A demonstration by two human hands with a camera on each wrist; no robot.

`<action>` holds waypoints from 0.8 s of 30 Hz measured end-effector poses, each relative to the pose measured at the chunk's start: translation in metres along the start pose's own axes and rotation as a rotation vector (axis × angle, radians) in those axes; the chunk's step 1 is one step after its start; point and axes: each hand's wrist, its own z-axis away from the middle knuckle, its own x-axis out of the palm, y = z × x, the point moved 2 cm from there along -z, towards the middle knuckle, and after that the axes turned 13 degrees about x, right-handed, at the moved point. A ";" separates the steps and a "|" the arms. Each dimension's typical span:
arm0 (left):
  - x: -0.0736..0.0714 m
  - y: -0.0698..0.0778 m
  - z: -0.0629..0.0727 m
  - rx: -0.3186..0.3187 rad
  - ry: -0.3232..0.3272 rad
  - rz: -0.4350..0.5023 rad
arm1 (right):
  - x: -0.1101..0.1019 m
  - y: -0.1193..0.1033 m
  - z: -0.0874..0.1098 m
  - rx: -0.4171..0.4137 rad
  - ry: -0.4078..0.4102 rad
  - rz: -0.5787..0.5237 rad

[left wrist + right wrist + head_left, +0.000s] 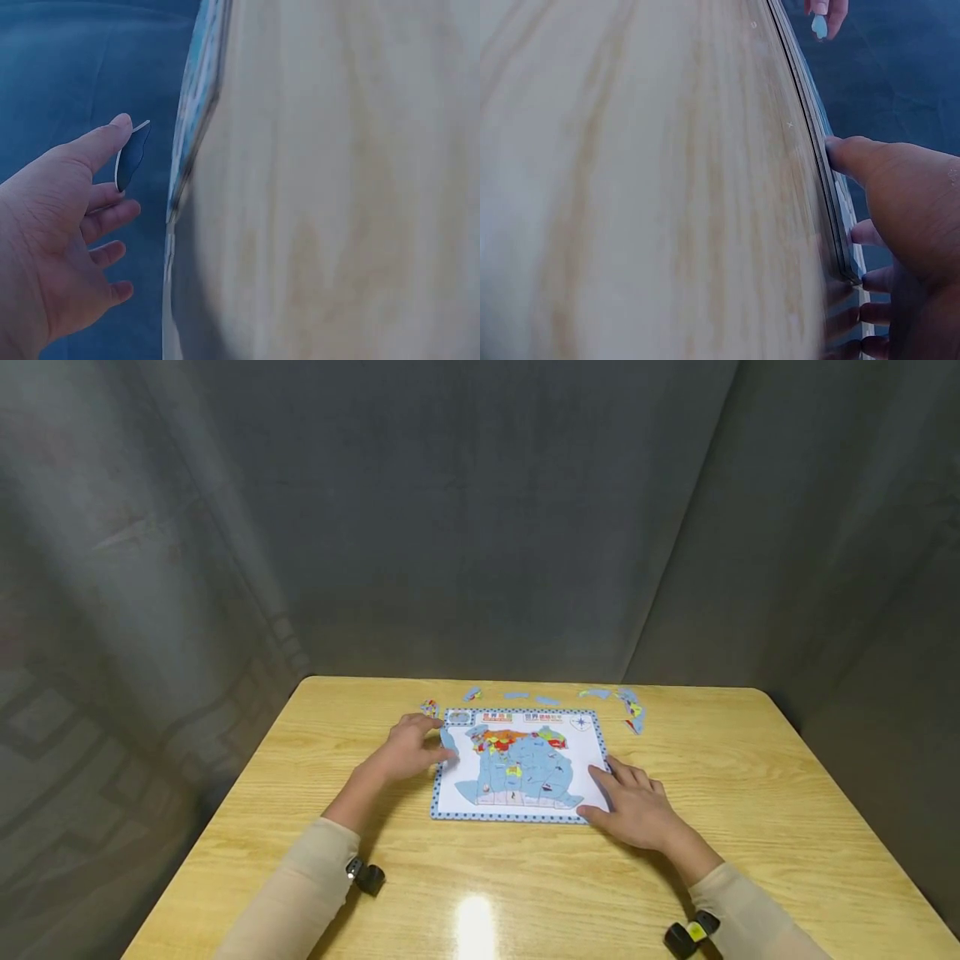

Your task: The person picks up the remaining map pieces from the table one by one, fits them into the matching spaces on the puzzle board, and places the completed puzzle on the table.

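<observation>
A world-map jigsaw puzzle board (467, 777) with a blue dotted border lies on the table, its middle filled with joined map pieces. My left hand (407, 747) pinches a thin blue puzzle piece (448, 740) between thumb and fingers over the board's left side. In the left wrist view that piece (131, 159) shows its curved edge, held clear above the board. My right hand (637, 803) rests at the board's lower right edge, fingers spread. The right wrist view shows its thumb (855, 156) on the board's edge.
Loose puzzle pieces lie beyond the board: a blue and green one (472, 694), two thin blue strips (516, 695), and several at the right (632, 708). A colourful piece (430, 707) sits near the left hand. A grey curtain (480, 527) hangs behind the wooden table (525, 877).
</observation>
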 end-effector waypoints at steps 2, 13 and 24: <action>0.003 0.002 0.000 0.016 -0.016 -0.032 | 0.000 0.000 0.000 -0.004 0.003 0.004; 0.012 0.006 0.006 0.022 -0.187 -0.135 | 0.000 0.001 -0.001 -0.006 -0.009 -0.001; 0.017 0.006 0.004 0.001 -0.208 -0.139 | 0.000 0.001 -0.002 -0.007 -0.012 -0.001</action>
